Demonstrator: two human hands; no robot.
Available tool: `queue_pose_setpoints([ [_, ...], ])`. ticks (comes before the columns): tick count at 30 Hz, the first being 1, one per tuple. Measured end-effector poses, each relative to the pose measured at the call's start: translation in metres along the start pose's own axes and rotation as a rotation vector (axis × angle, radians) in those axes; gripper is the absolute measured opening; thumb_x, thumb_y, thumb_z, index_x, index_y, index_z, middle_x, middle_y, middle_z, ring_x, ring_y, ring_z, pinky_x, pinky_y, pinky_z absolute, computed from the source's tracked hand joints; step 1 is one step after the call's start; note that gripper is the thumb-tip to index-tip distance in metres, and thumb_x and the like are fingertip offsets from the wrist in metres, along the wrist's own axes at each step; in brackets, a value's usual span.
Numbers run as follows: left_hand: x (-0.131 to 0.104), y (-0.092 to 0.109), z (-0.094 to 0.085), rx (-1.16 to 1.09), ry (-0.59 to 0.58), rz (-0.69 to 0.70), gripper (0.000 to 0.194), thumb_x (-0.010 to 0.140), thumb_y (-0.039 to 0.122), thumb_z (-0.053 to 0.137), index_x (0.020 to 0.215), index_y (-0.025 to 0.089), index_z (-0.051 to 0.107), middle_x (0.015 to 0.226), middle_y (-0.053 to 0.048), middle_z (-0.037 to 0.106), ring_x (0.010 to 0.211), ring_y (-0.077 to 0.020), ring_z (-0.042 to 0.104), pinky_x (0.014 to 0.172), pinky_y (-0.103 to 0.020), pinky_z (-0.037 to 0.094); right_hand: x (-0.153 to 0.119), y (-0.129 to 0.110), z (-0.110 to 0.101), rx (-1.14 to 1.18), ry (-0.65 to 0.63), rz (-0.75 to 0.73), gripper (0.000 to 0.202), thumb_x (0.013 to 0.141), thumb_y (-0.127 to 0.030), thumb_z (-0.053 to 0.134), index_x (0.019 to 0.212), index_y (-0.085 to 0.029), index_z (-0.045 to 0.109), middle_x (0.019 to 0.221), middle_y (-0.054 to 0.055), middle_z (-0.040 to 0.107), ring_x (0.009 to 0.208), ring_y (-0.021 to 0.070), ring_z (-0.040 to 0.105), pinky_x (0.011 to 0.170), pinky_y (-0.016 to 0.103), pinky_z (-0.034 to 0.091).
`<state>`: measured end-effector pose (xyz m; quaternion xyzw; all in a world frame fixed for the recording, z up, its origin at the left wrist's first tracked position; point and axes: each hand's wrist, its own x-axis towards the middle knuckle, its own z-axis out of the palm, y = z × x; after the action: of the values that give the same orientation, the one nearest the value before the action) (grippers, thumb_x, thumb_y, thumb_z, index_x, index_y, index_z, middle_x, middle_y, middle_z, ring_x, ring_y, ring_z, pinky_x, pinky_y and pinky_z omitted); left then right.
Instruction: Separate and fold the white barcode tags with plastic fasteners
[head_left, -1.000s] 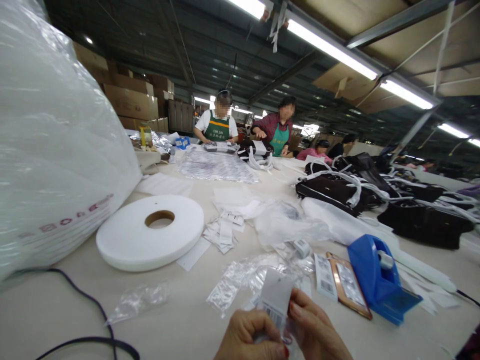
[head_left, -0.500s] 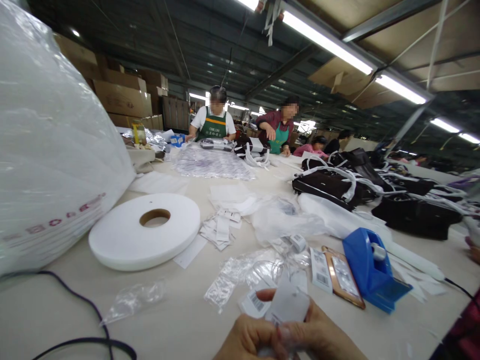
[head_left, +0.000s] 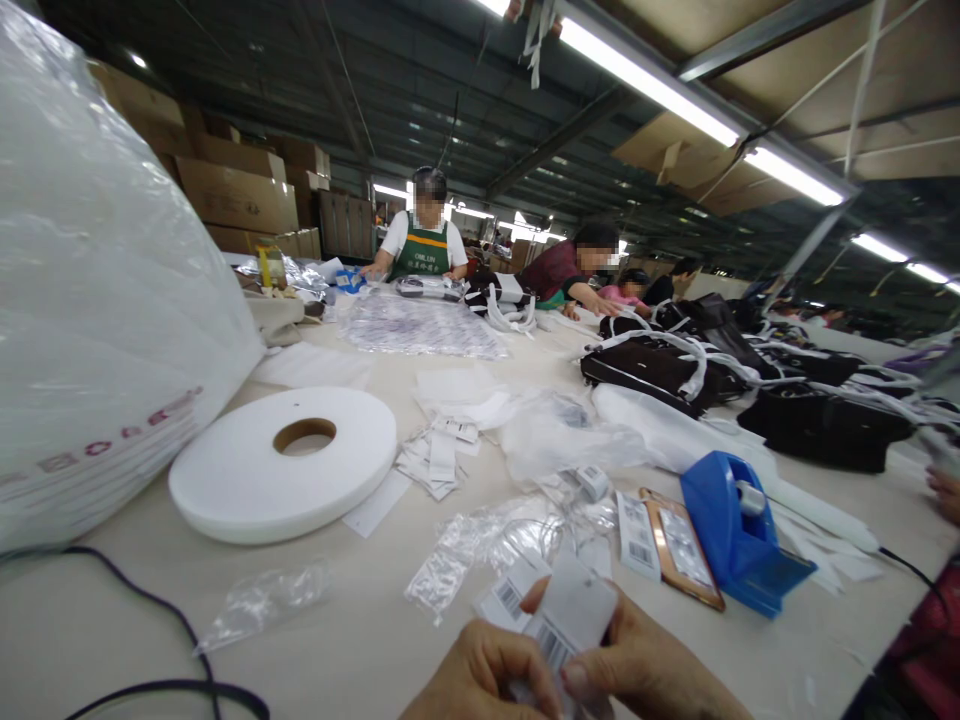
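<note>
Between my two hands at the bottom of the head view is a white hang tag with a barcode on its lower part. My right hand grips it, thumb in front and fingers behind. My left hand is closed at the tag's lower left, its fingertips on something pale that is mostly hidden. Just behind lie more barcode tags and crumpled clear plastic bags. A barcode label lies beside a copper-framed phone, next to a blue tape dispenser.
A big roll of white tape lies to the left, near a bulging plastic sack and a black cable. Dark bags with white-wrapped handles pile up at right. Two co-workers stand across the table.
My hands have drawn slightly apart, showing more of the tag's barcode. The co-worker in dark red has leaned over to the right, reaching toward the dark bags.
</note>
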<state>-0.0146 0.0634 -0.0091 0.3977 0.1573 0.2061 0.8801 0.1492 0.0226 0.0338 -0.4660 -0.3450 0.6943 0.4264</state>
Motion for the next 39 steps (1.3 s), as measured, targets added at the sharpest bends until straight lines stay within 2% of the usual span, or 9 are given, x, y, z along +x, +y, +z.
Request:
queue_pose_setpoints([
  [6,-0.005,0.005,0.006,0.092,-0.028,0.019,0.017,0.054,0.028,0.079,0.057,0.013,0.071,0.06,-0.003,0.062,0.057,-0.0097,0.052,0.058,-0.022,0.036,-0.003,-0.013,-0.004,0.005,0.007,-0.029,0.04,0.053,-0.017,0.078,0.091,-0.014,0.065,0.058,0.0,0.065,0.04,0.0047,0.049,0.033,0.012,0.031],
  [14,-0.001,0.004,0.004,-0.02,-0.145,0.152,0.014,0.06,0.024,0.076,0.066,0.012,0.069,0.075,-0.007,0.066,0.072,-0.0177,0.06,0.072,-0.031,0.041,0.002,-0.009,-0.008,-0.005,-0.011,-0.021,0.046,0.048,-0.012,0.08,0.091,-0.014,0.065,0.057,0.0,0.065,0.041,0.0077,0.053,0.032,0.013,0.036],
  [16,0.0,0.004,0.004,-0.028,-0.103,0.153,0.016,0.06,0.024,0.076,0.065,0.012,0.067,0.076,-0.007,0.067,0.071,-0.0179,0.06,0.071,-0.031,0.041,0.002,-0.006,-0.004,-0.008,0.033,-0.058,0.042,0.052,-0.016,0.079,0.092,-0.014,0.066,0.058,0.0,0.065,0.041,0.0064,0.051,0.034,0.013,0.036],
  [19,0.001,0.005,0.003,0.059,-0.022,0.127,0.017,0.058,0.025,0.077,0.062,0.011,0.067,0.074,-0.007,0.068,0.072,-0.0185,0.059,0.066,-0.028,0.04,0.002,-0.002,0.004,-0.044,0.071,-0.122,0.023,0.059,-0.024,0.075,0.076,-0.01,0.068,0.054,0.001,0.063,0.041,0.0053,0.049,0.037,0.014,0.035],
  [24,0.004,0.003,0.004,0.006,-0.02,0.163,0.019,0.055,0.026,0.077,0.056,0.012,0.064,0.069,-0.008,0.068,0.062,-0.015,0.056,0.059,-0.026,0.038,0.002,0.001,0.007,-0.107,0.115,-0.146,0.018,0.061,-0.025,0.073,0.061,-0.009,0.067,0.048,0.001,0.06,0.038,0.0064,0.047,0.037,0.017,0.032],
  [27,0.005,0.0,0.002,-0.02,0.122,0.189,0.02,0.05,0.023,0.079,0.052,0.012,0.063,0.071,-0.006,0.068,0.063,-0.0141,0.057,0.061,-0.025,0.038,-0.001,-0.004,0.002,-0.108,0.219,-0.223,0.015,0.063,-0.024,0.072,0.061,-0.01,0.067,0.049,0.0,0.059,0.04,0.0057,0.045,0.038,0.017,0.032],
  [31,0.003,0.001,0.0,0.044,0.292,0.083,0.021,0.048,0.024,0.079,0.055,0.01,0.065,0.056,-0.005,0.067,0.052,-0.012,0.054,0.055,-0.024,0.036,-0.009,-0.009,-0.005,-0.046,0.384,-0.325,0.014,0.062,-0.023,0.076,0.06,-0.012,0.067,0.053,-0.001,0.06,0.043,0.005,0.043,0.039,0.015,0.032],
  [35,0.004,-0.001,-0.001,0.144,0.34,0.087,0.018,0.049,0.023,0.076,0.054,0.01,0.065,0.051,-0.004,0.065,0.051,-0.013,0.054,0.055,-0.024,0.035,-0.013,-0.008,-0.003,0.019,0.458,-0.404,0.013,0.061,-0.022,0.077,0.058,-0.014,0.067,0.047,-0.002,0.057,0.042,0.005,0.043,0.039,0.015,0.033],
  [39,0.006,-0.007,-0.004,0.21,0.292,0.113,0.014,0.051,0.023,0.072,0.055,0.011,0.066,0.053,-0.003,0.065,0.056,-0.0144,0.053,0.057,-0.025,0.034,-0.014,-0.005,0.002,-0.015,0.461,-0.478,0.017,0.063,-0.023,0.076,0.052,-0.015,0.066,0.048,-0.001,0.059,0.046,0.0069,0.048,0.042,0.016,0.036],
])
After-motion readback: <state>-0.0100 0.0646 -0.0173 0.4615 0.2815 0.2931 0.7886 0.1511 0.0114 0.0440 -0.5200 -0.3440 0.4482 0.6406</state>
